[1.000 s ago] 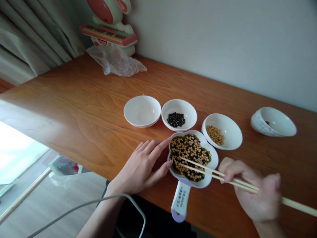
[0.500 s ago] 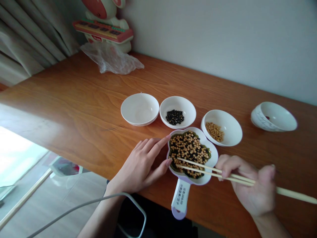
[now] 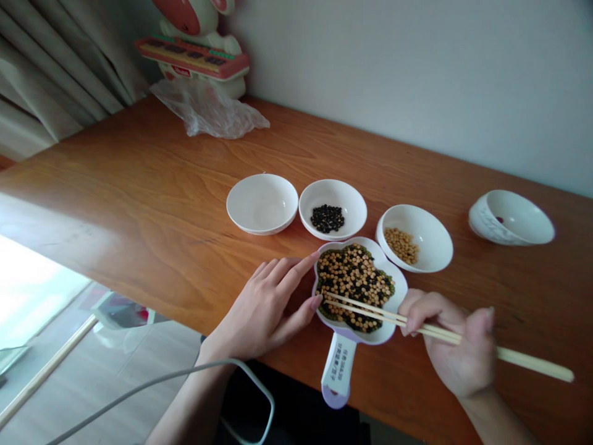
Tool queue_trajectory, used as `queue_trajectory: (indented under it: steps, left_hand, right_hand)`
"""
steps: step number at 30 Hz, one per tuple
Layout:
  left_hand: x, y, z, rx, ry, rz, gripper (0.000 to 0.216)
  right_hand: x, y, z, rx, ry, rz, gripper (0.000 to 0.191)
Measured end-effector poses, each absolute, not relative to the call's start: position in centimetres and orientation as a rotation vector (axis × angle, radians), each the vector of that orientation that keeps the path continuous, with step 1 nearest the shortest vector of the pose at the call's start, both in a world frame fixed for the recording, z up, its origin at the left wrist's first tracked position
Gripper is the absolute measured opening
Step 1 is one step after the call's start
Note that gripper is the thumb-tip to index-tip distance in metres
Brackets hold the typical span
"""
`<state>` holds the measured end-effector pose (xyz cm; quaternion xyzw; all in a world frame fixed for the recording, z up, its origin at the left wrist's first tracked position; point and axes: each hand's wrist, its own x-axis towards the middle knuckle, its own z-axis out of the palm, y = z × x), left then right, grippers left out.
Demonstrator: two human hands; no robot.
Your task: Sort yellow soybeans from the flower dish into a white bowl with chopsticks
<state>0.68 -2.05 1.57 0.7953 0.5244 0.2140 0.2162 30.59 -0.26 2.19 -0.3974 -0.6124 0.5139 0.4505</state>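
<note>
My right hand point(image 3: 451, 340) is closed around a pair of chopsticks point(image 3: 370, 309), held low and slanting left. Their tips rest among mixed beans point(image 3: 354, 278), tan, black and some green, at the left side of a purple-and-white, flower-shaped dish point(image 3: 399, 298). A handle point(image 3: 338, 368) with a printed label points toward me. My left hand point(image 3: 264, 303) lies at the dish's left rim with index finger and thumb stretched apart, both touching the edge. Whether the tips pinch a bean is too small to tell.
Behind the dish stand a white bowl point(image 3: 259, 179), a bowl point(image 3: 308, 216) with black beans and a bowl point(image 3: 440, 244) with tan beans. Another bowl point(image 3: 491, 225) at right holds a small dark red thing. A plastic bag point(image 3: 213, 114) and toy keyboard point(image 3: 194, 59) sit far left. A cable point(image 3: 185, 374) crosses my left forearm.
My right hand has shifted left with the chopsticks, and their tips have moved slightly left and up in the dish. My left hand stays at the rim.
</note>
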Motion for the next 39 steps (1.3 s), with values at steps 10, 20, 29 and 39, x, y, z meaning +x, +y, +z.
queue_trajectory:
  steps: [10, 20, 29, 39]
  left_hand:
    - [0.7, -2.01, 1.58, 2.207, 1.448, 0.576, 0.069]
    - [0.7, -2.0, 1.52, 2.209, 1.453, 0.592, 0.069]
    - [0.63, -1.95, 1.57, 2.206, 1.444, 0.592, 0.069]
    - [0.72, -1.99, 1.5, 2.21, 1.448, 0.603, 0.068]
  right_hand:
    - [30.9, -0.46, 2.38, -0.94, -1.453, 1.286, 0.082]
    - [30.56, -0.39, 2.58, -0.97, -1.548, 1.297, 0.084]
    - [30.44, -0.44, 2.47, -0.968, -1.513, 1.286, 0.082]
    - [30.19, -0.49, 2.15, -0.972, -1.618, 1.136, 0.08]
